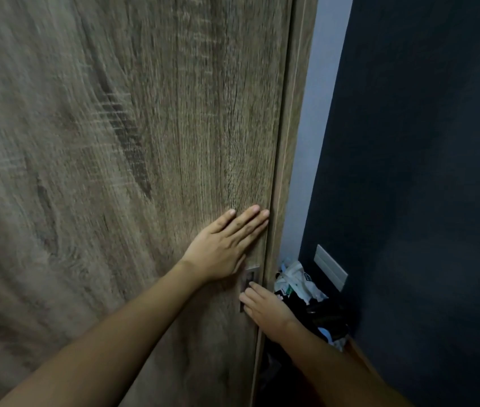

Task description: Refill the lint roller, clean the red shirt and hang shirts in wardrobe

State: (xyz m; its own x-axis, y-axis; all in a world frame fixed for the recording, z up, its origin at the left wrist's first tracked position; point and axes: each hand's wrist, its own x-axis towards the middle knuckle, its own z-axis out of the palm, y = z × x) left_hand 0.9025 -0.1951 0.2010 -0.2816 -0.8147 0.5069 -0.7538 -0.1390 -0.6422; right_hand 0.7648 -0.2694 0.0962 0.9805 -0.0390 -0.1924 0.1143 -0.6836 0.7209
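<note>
The wardrobe door [144, 142] fills most of the view, a tall wood-grain panel whose right edge meets the frame beside a dark wall [424, 171]. The left hand [224, 245] lies flat on the panel near that edge, fingers straight and together, pressing rather than holding. Just below it, the right hand [265, 306] has its fingertips at the small metal recessed handle [251, 276]; whether they are hooked into the recess or only resting on it cannot be told.

The door looks like a stiff, fairly heavy board with a smooth face that offers no grip, so the recessed handle is probably the only real place to take hold. A flat palm can only push or steady it. No shirt or lint roller is in view.

A heap of bags and clothes [300, 283] sits on the floor in the gap by the wall, below a pale wall plate [331, 267].
</note>
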